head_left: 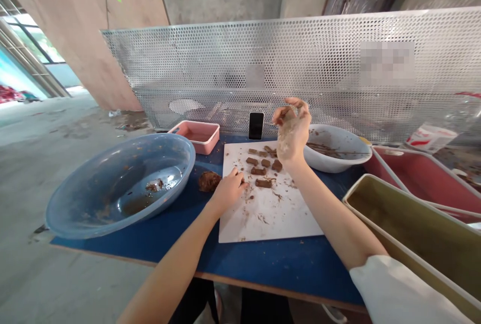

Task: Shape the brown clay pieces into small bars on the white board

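Note:
My left hand (230,190) rests at the left edge of a white board (270,221), its fingers loosely stretched out and nothing visible in them. Beside it on the blue table lies a lump of brown clay (209,182). Above the board's right side my right hand (294,131) is raised, with its palm smeared brown and its fingers bent but apart; I see nothing held. Several short brown clay pieces lie on the board between my hands, among them a roll (263,183) near the front and another roll (258,171) behind it. Crumbs and smears surround them.
A large blue basin (93,174) with murky water stands left, a pink tray (210,141) behind it. A phone (256,126) leans on the perforated metal screen (210,58). Rightward are a white basin (338,164) with thin sticks, a red tray (424,174) and an olive trough (413,229).

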Tool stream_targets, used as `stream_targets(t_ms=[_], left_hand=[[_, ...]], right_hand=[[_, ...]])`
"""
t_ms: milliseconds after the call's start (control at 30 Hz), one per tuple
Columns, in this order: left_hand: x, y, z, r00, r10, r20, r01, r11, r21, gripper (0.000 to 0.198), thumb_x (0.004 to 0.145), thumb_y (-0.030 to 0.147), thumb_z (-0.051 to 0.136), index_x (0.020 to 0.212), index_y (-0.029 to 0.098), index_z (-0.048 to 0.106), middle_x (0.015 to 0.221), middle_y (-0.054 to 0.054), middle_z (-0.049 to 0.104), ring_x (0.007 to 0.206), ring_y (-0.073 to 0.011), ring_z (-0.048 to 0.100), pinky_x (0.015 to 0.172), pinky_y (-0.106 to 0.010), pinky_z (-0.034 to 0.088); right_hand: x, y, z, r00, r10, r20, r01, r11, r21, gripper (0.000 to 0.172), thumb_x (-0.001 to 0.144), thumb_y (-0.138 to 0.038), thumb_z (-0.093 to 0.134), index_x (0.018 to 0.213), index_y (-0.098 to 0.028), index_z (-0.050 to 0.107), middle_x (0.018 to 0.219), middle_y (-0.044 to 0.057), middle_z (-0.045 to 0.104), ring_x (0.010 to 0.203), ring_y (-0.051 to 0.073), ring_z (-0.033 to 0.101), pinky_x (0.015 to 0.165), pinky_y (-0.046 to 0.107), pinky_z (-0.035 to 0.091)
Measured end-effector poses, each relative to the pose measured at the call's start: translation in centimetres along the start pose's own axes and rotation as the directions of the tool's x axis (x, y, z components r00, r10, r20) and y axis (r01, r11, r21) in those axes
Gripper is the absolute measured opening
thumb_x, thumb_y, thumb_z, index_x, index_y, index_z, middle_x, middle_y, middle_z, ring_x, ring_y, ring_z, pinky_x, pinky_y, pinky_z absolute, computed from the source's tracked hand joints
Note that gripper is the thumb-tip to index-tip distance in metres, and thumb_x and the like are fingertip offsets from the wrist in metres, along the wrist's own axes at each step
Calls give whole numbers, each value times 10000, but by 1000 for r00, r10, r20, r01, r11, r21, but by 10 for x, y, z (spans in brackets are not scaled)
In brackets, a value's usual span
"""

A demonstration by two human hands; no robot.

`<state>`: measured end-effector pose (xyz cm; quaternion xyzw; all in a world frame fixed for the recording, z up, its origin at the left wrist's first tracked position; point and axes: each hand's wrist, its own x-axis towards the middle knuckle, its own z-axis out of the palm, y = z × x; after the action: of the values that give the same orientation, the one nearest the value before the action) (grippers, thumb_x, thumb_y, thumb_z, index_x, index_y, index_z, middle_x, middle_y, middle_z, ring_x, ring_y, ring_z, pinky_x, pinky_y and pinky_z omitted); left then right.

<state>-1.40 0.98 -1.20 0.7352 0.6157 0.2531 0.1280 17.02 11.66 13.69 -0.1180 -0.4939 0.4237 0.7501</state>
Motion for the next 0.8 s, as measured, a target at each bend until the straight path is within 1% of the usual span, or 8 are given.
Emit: stream_targets(t_ms=[133, 200, 267, 333, 400, 567, 667, 800], left_hand=[[-1, 3, 10, 997, -45, -60, 38, 993, -111, 174, 1016, 321, 684, 911, 226, 585, 1053, -91, 626, 708, -189, 537, 707, -326, 400], [1, 8, 12, 991, -60, -118, 29, 968, -251, 191, 1010, 312, 675, 876, 228, 568, 982, -70, 618, 713, -183, 516, 704, -318, 396], [5, 15, 10, 971, -146, -189, 37, 874, -484, 242, 1013, 321, 649, 814, 229, 547, 857, -35, 578, 720, -177, 506, 680, -292, 390], [10, 21, 4, 938, -298, -178, 67, 659, -749, 287, 997, 348, 647, 769, 225, 523, 777, 0, 529, 650, -137, 467, 602, -252, 348], [14, 25, -5, 917, -393, -72, 101, 402, -910, 287, 968, 376, 637, 772, 223, 494, 779, 15, 550, 531, -85, 389, 504, -227, 266], [17, 24, -27, 881, -388, 270, 179, -254, -951, 154, 843, 222, 637, 780, 202, 498, 718, 20, 598, 396, -31, 299, 381, -188, 178], [15, 19, -29, 869, -385, 312, 135, -422, -896, 55, 858, 142, 569, 810, 168, 573, 676, 11, 576, 390, -41, 346, 362, -176, 214], [13, 16, -25, 867, -347, 357, 134, -528, -839, 132, 902, 78, 522, 822, 153, 595, 641, 24, 512, 390, -44, 351, 359, -171, 223]], right_hand=[[1, -1, 2, 1000, 25, 14, -25, 1000, 19, 301, 1125, -584, 436, 1078, -311, 553, 694, -49, 582, 647, 171, 597, 686, 332, 509], [2, -1, 2, 999, 50, 15, -50, 999, -1, 308, 1119, -599, 444, 1073, -312, 545, 690, -49, 571, 628, 172, 580, 668, 334, 502], [2, 0, 2, 997, 67, 27, -67, 997, -30, 337, 1115, -629, 439, 1065, -311, 541, 695, -42, 565, 628, 174, 579, 661, 337, 501], [1, 0, 4, 996, 78, 52, -75, 995, -62, 381, 1103, -673, 436, 1048, -310, 539, 702, -36, 559, 638, 179, 585, 654, 339, 499], [-1, 0, 5, 992, 93, 82, -87, 993, -77, 410, 1090, -706, 445, 1041, -310, 539, 712, -34, 562, 648, 179, 589, 647, 333, 491], [-4, -4, 10, 989, 115, 96, -108, 991, -73, 417, 1071, -722, 484, 1055, -309, 542, 732, -42, 586, 645, 160, 574, 645, 307, 480], [-4, -7, 12, 988, 133, 79, -125, 988, -95, 420, 1067, -723, 472, 1048, -308, 530, 723, -46, 578, 643, 160, 565, 642, 303, 477], [-2, -7, 12, 991, 115, 67, -110, 992, -67, 365, 1065, -665, 498, 1035, -302, 526, 689, -52, 546, 635, 164, 559, 625, 299, 472]])
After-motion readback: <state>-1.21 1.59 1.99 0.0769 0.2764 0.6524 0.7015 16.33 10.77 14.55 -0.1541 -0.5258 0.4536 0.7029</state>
